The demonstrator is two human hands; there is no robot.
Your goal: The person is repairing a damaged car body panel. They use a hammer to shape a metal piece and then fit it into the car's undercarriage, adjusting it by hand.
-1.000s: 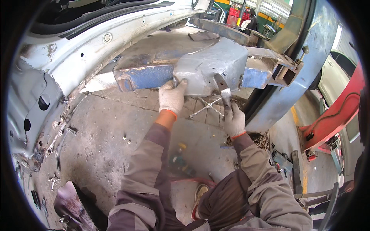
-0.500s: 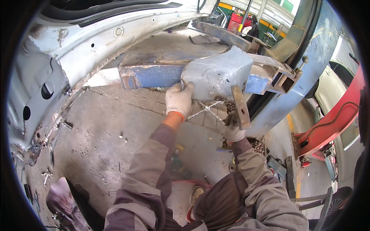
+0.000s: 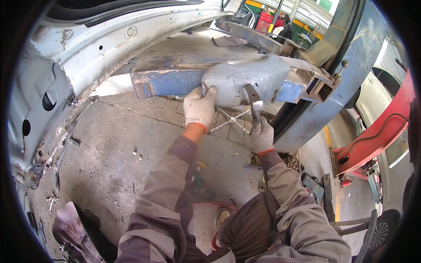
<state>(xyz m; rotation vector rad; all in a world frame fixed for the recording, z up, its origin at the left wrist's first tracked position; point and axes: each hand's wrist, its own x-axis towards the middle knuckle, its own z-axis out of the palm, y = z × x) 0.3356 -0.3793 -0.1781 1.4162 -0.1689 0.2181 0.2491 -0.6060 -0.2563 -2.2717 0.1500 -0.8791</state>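
Note:
A curved grey sheet-metal panel (image 3: 245, 79) lies across the blue lift arm (image 3: 175, 83). My gloved left hand (image 3: 199, 106) grips its near left edge, with the thumb on top and the other fingers partly hidden. In my gloved right hand (image 3: 262, 135) is a hammer (image 3: 253, 98) with a worn, narrow metal head. Its head is at the panel's near face, right of the middle; whether it touches I cannot tell. The fingers of this hand are wrapped round the handle.
A bare silver car body (image 3: 118, 44) stands at the left. To the right rises a blue lift post (image 3: 337, 83), with a red lift part (image 3: 377, 136) beyond. A cross-shaped wheel wrench (image 3: 232, 119) lies below the panel. A dark curved piece (image 3: 79, 232) is at lower left.
My right hand has swung the hammer up and left, and its head has turned toward the panel. The panel tilts differently, its top lower. My left hand keeps its grip.

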